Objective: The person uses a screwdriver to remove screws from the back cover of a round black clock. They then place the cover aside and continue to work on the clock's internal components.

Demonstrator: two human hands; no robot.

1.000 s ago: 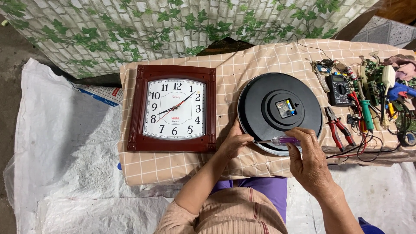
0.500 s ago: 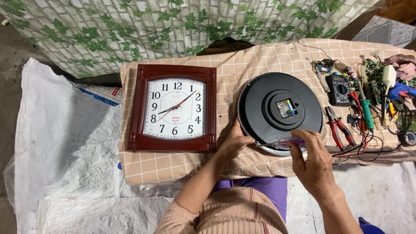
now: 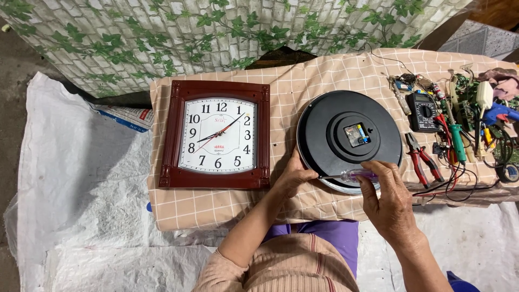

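Note:
A round black clock (image 3: 348, 138) lies face down on the checked cloth, its small movement with a battery showing at the centre. My left hand (image 3: 292, 178) rests on its lower left rim, fingers curled against the edge. My right hand (image 3: 386, 197) holds a small screwdriver with a clear purple handle (image 3: 354, 175), lying almost level, its tip pointing left at the rim near my left fingers. A square clock (image 3: 217, 135) in a dark red frame lies face up to the left.
Red-handled pliers (image 3: 421, 157), a black multimeter (image 3: 423, 111), a green-handled tool (image 3: 457, 141), wires and circuit parts crowd the cloth's right end. The low table (image 3: 216, 208) stands on white plastic sheeting (image 3: 81, 189). A leaf-patterned brick wall (image 3: 216, 32) runs behind.
My right hand and the screwdriver dipped slightly, then came back level along the round clock's lower rim. My left hand has stayed on the rim.

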